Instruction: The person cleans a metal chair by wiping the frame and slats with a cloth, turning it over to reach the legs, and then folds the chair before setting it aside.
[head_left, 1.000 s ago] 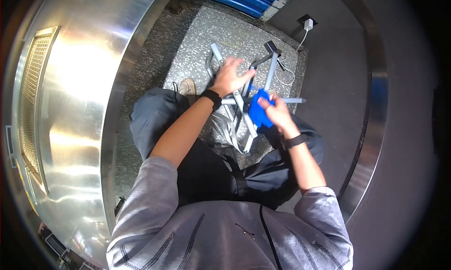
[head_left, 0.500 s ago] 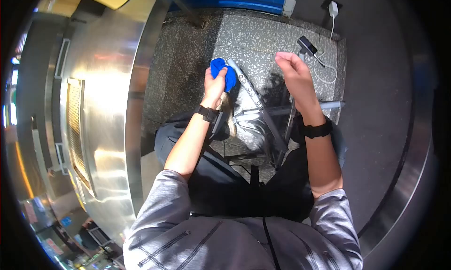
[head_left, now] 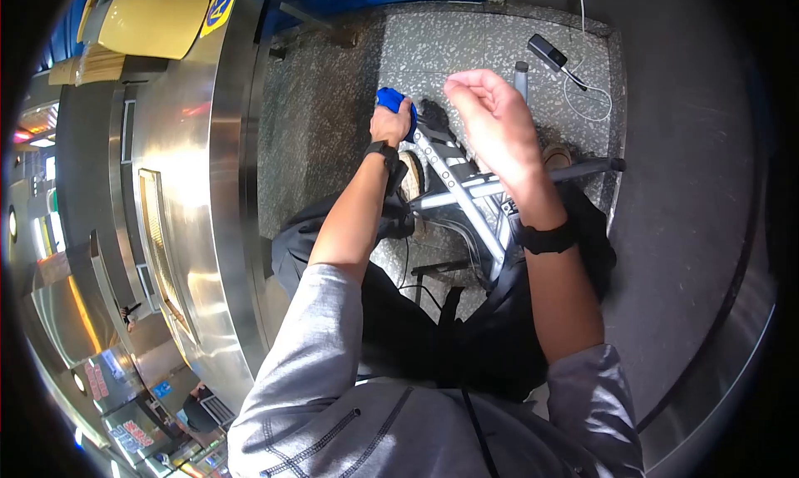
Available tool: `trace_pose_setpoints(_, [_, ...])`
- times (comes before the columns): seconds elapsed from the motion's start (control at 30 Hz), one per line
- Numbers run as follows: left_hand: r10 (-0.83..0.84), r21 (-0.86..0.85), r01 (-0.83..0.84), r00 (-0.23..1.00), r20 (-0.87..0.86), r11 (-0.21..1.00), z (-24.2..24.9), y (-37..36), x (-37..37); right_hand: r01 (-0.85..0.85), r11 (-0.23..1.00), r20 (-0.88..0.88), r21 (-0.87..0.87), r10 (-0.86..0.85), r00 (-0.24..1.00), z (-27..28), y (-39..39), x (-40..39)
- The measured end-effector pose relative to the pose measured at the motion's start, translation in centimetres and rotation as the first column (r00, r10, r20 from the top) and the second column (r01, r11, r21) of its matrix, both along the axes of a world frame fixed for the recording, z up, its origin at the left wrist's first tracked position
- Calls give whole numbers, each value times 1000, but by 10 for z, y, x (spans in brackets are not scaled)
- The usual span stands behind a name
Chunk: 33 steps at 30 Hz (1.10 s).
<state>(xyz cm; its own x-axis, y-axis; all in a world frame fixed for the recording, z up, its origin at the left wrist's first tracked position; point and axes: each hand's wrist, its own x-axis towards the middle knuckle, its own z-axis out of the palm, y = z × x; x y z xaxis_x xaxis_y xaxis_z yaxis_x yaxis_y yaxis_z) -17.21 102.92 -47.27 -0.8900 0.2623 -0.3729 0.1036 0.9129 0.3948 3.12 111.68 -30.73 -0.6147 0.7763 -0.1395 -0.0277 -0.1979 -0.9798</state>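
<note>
— Where's the left hand [head_left: 389, 122]?
— Stretched forward at the top end of the grey metal frame [head_left: 454, 183], forearm nearly straight, its grip closed around a blue cloth [head_left: 393, 101] pressed against the frame's perforated bar.
— And the right hand [head_left: 493, 122]?
— Raised above the frame, wrist bent, fingers loosely curled and spread, holding nothing.
— The frame itself?
— Between the knees, over the speckled floor [head_left: 333, 104].

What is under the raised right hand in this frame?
Under the right hand run grey metal bars of a frame, over speckled stone floor. The hand covers where the bars meet. The left hand holds a blue cloth at one bar's end.
</note>
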Motion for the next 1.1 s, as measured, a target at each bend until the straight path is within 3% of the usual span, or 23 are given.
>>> trace_pose_setpoints(0.17, [155,132,-139,981,-118,981,-4,6,5,-10,998,-10,63,11,1000,5,0,17])
trace_pose_setpoints(0.3, [82,122,-79,997,-14,989,-18,-12,-3,7,998,62,69,-11,998,11,3,27])
trace_pose_setpoints(0.4, [36,160,-49,996,80,986,-10,-36,14,33,999,-83,-19,-34,996,18,8,30])
trace_pose_setpoints(0.43, [79,180,-110,982,170,978,-4,-42,19,16,998,-117,-53,-22,993,16,11,31])
trace_pose_setpoints(0.53, [180,210,-297,878,443,932,10,-54,35,45,999,-72,30,-43,996,5,15,27])
trace_pose_setpoints(0.6, [95,316,-304,839,536,899,15,-63,49,30,999,-42,13,-29,999,8,11,25])
trace_pose_setpoints(0.67, [-55,317,-131,855,515,939,-20,-78,55,4,998,-96,63,2,995,-3,7,18])
trace_pose_setpoints(0.8, [-52,236,-66,887,459,969,18,-81,104,-90,989,68,118,83,994,-13,9,16])
trace_pose_setpoints(0.83, [-119,214,41,923,367,976,21,-81,103,-89,989,75,121,80,994,-12,10,17])
trace_pose_setpoints(0.93, [-115,2,116,985,132,993,40,-82,101,-55,992,77,116,46,996,-9,12,27])
trace_pose_setpoints(1.0, [-90,246,69,993,73,967,42,-84,91,-14,996,41,90,10,999,-3,18,37])
trace_pose_setpoints(1.1, [-86,361,99,995,-52,927,76,-70,101,57,998,13,20,-58,998,-1,30,55])
